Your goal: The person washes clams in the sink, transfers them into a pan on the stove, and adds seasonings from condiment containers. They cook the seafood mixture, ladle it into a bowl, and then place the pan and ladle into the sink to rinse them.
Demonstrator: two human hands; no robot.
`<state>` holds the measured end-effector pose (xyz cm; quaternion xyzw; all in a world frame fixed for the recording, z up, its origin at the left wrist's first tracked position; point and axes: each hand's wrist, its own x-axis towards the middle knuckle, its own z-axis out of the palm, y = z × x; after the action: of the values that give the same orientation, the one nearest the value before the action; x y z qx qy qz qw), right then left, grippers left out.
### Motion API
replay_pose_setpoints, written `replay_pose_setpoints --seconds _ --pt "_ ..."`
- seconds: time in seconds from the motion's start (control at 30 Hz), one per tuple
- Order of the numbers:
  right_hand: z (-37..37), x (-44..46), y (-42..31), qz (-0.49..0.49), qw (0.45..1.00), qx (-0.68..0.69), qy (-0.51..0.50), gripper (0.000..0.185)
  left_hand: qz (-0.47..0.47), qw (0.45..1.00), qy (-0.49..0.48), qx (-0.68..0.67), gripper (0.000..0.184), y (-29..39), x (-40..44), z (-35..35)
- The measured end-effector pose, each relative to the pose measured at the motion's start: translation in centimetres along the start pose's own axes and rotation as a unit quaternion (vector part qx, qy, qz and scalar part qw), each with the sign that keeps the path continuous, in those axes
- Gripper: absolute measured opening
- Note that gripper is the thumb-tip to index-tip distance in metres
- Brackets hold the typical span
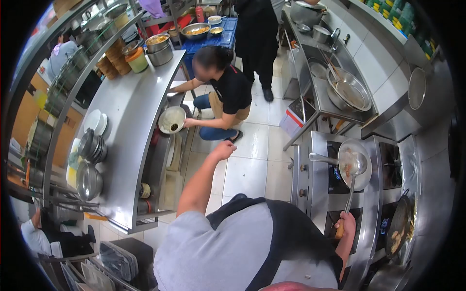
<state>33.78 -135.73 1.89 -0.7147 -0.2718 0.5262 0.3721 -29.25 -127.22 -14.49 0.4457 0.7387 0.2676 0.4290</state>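
Head view. The person's left hand point(224, 151) is held out over the tiled floor point(246, 175), near a crouching co-worker point(228, 92); its fingers are curled together, and whether anything lies inside them cannot be told. The right hand point(345, 225), at the stove point(318, 203), has its fingers clamped on the handle of a long metal ladle point(351, 193). The ladle slants away from the hand, its bowl end lying inside a round pan point(343, 156), which contains small orange-brown pieces. The pan sits over a burner showing a blue flame, its own handle pointing left. Farther right, a dark frying pan point(399, 228) bearing browned food is tilted beside another flame. Beyond the stove, a wide metal basin point(339, 100) stands on a steel counter. To the left, the co-worker grips a pale bowl point(171, 116) with a dark patch inside, beside a long steel tabletop point(127, 131). This carries white plates point(101, 124), stacked metal bowls point(89, 180) and a lidded tub point(138, 61).
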Motion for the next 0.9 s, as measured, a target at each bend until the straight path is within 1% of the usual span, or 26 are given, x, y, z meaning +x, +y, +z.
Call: replay_pose_setpoints --seconds 0.03,0.07,0.1,0.17,0.2,0.23,0.27,0.3,0.33,0.4,0.47,0.5,0.53,0.57,0.6,0.63,0.7,0.73,0.8,0.83,0.9 --pt "-0.5 0.2 -0.1 0.019 1.000 0.021 -0.010 0.008 0.040 0.999 0.028 -0.012 0.037 1.8 0.1 -1.1" --pt "-0.8 0.4 0.0 0.038 0.998 0.041 -0.022 0.007 0.036 0.999 0.032 -0.020 0.033 3.7 -0.2 -2.2" --pt "-1.0 0.4 -0.1 0.036 0.998 0.048 -0.021 0.007 0.041 0.999 0.032 -0.016 0.033 5.3 -0.5 -3.2" --pt "-1.7 0.3 -0.2 0.086 0.988 0.118 -0.044 0.008 0.074 0.997 0.022 -0.031 0.033 7.8 -1.0 -4.7" --pt "-1.8 0.2 -0.5 0.083 0.988 0.123 -0.042 0.008 0.064 0.998 -0.002 -0.028 0.035 8.9 -0.7 -5.3" --pt "-1.8 -0.1 -0.8 0.089 0.982 0.159 -0.042 0.008 0.070 0.997 -0.003 -0.025 0.035 10.0 -0.4 -6.1" --pt "-1.8 -0.3 -1.0 0.097 0.976 0.192 -0.042 0.009 0.057 0.998 -0.029 0.022 0.037 11.9 -0.9 -7.4" --pt "-1.9 -0.5 -1.2 0.097 0.975 0.194 -0.042 0.009 0.042 0.995 -0.055 0.069 0.039 13.4 -1.2 -8.6" --pt "-2.0 -0.7 -1.4 0.100 0.972 0.205 -0.049 0.010 0.016 0.997 -0.066 0.037 0.048 14.5 -0.5 -9.6" --pt "-2.4 -0.7 -1.2 0.104 0.970 0.215 -0.055 0.011 0.078 0.989 -0.009 0.126 0.058 16.2 1.7 -11.9" --pt "-2.7 -0.4 -0.8 0.102 0.969 0.218 -0.060 0.011 0.108 0.985 0.049 0.125 0.064 19.4 2.8 -14.3" --pt "-2.6 -0.5 -0.6 0.101 0.969 0.219 -0.060 0.011 0.081 0.992 0.060 0.077 0.066 21.9 2.2 -15.2" --pt "-2.4 -0.7 -0.5 0.092 0.970 0.216 -0.059 0.011 0.060 0.989 0.070 0.112 0.070 24.5 1.6 -16.2" --pt "-2.2 -0.9 -0.6 0.083 0.972 0.212 -0.058 0.011 0.059 0.992 0.085 0.076 0.072 25.4 3.4 -17.1" --pt "-2.0 -0.9 -0.6 0.081 0.972 0.212 -0.056 0.011 0.067 0.984 0.145 0.075 0.072 28.2 1.6 -18.0" --pt "-2.0 -1.1 -0.5 0.080 0.974 0.206 -0.055 0.011 0.080 0.982 0.157 0.062 0.074 29.1 2.7 -19.0" --pt "-1.4 -1.4 -0.7 0.077 0.975 0.201 -0.057 0.011 0.109 0.971 0.201 0.068 0.084 31.0 3.7 -20.7" --pt "-1.1 -1.8 -0.8 0.081 0.975 0.204 -0.044 0.011 0.109 0.971 0.203 0.067 0.084 31.7 3.8 -21.2" --pt "-0.8 -2.0 -1.2 0.083 0.975 0.202 -0.034 0.010 0.049 0.975 0.215 0.031 0.092 33.9 2.0 -21.7" --pt "-0.8 -2.0 -1.3 0.079 0.975 0.202 -0.043 0.010 0.045 0.975 0.218 0.028 0.092 34.2 2.4 -21.7" --pt "-0.9 -2.1 -1.2 0.079 0.977 0.192 -0.056 0.010 0.056 0.969 0.235 0.056 0.099 34.0 3.5 -21.5"
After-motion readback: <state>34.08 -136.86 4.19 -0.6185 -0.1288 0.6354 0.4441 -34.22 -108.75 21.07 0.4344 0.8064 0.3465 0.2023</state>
